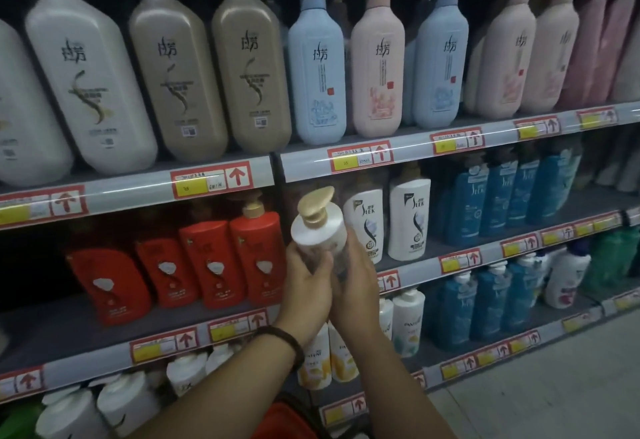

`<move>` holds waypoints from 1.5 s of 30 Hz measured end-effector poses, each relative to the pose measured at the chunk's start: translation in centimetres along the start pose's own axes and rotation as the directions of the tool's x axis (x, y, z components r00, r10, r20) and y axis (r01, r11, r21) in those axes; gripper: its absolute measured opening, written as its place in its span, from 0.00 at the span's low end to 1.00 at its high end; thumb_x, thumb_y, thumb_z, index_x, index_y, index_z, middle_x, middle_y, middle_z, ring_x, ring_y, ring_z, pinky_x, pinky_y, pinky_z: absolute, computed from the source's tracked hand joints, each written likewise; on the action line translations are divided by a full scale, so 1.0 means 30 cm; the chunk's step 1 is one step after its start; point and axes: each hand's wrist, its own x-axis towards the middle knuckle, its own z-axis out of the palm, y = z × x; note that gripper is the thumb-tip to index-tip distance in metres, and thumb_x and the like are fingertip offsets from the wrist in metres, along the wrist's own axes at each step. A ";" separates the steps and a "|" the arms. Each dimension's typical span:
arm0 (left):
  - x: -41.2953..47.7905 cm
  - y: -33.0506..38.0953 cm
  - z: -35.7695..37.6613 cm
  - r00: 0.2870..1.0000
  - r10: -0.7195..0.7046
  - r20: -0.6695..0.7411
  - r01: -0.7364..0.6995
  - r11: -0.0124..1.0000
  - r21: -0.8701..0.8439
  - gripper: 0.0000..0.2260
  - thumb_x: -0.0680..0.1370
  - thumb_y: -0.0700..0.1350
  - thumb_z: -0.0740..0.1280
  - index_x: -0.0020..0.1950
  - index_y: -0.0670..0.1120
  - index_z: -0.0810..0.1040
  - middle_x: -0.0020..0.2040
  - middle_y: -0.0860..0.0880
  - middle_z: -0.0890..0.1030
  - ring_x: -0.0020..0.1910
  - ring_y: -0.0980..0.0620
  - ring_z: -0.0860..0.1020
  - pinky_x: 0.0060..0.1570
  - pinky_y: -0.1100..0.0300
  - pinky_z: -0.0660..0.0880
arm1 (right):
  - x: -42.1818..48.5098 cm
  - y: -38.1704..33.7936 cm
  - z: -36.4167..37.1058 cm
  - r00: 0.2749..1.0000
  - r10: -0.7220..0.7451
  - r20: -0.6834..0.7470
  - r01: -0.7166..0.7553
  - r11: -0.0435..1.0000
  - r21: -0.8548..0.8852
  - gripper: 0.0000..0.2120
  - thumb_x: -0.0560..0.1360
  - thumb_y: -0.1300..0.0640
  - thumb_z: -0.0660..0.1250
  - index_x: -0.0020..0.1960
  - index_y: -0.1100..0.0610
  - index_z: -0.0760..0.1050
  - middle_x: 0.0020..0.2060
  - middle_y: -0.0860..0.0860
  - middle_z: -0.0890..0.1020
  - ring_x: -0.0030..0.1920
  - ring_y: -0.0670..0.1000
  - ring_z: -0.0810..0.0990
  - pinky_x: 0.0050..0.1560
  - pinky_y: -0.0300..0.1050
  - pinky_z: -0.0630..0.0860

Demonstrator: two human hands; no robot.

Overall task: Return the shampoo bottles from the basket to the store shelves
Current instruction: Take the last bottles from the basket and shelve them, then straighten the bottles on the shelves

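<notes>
The store shelves (138, 193) fill the whole view, row over row. On the top shelf stand the biggest bottles: white bottles (90, 85) at the left, tan bottles (249, 75) next to them, then light blue bottles (317, 71) and pink bottles (377, 68). One shelf down stand red bottles (207, 265) at the left, two white SLEK bottles (408, 220) in the middle and dark blue bottles (498, 196) at the right. At the very bottom a bit of the red basket (284, 421) peeks out between the two arms.

The shampoo bottle (320, 231) is up in the air in front of the middle shelf, between the red bottles and the white SLEK bottles. It is white with a gold pump (315, 205) and leans a little to the left. Both hands hold it. The left hand (306, 286) has its fingers curled round the left side, and the right hand (356, 276) has its fingers wrapped round the right side. A dark bracelet (284, 341) sits on the left wrist. Red and yellow price tags (211, 180) run along the shelf edges
</notes>
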 end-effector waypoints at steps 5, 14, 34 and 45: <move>0.071 -0.011 0.058 0.994 -0.083 -0.076 0.069 0.982 -0.175 0.25 0.78 0.51 0.70 0.75 0.62 0.73 0.69 0.56 0.82 0.68 0.51 0.81 0.72 0.43 0.76 | 0.025 -0.021 0.041 0.996 0.077 0.033 -0.082 0.978 0.191 0.33 0.78 0.43 0.62 0.82 0.40 0.64 0.76 0.46 0.76 0.76 0.51 0.76 0.74 0.62 0.75; 0.104 -0.012 0.060 0.990 -0.141 -0.001 0.135 0.951 -0.279 0.17 0.86 0.45 0.62 0.74 0.56 0.78 0.65 0.50 0.86 0.65 0.50 0.83 0.63 0.51 0.78 | 0.053 0.021 0.033 0.980 0.160 0.121 -0.166 0.985 0.040 0.34 0.87 0.58 0.62 0.88 0.43 0.53 0.81 0.48 0.69 0.80 0.48 0.68 0.80 0.55 0.71; 0.063 -0.002 -0.161 0.962 -0.120 0.246 0.010 0.913 0.408 0.24 0.84 0.34 0.61 0.76 0.55 0.75 0.71 0.56 0.78 0.66 0.56 0.79 0.65 0.55 0.79 | 0.074 -0.089 -0.083 0.919 0.248 0.308 -0.205 0.965 -0.164 0.22 0.86 0.62 0.63 0.79 0.53 0.74 0.73 0.55 0.81 0.74 0.55 0.79 0.75 0.50 0.75; -0.163 0.186 -0.709 0.901 -0.103 0.421 -0.358 0.372 0.856 0.12 0.82 0.50 0.67 0.64 0.55 0.84 0.60 0.57 0.85 0.57 0.58 0.82 0.54 0.65 0.77 | -0.111 -0.455 -0.060 0.835 0.165 0.525 0.166 0.834 -0.526 0.21 0.81 0.45 0.62 0.72 0.45 0.75 0.63 0.52 0.82 0.63 0.58 0.82 0.61 0.58 0.82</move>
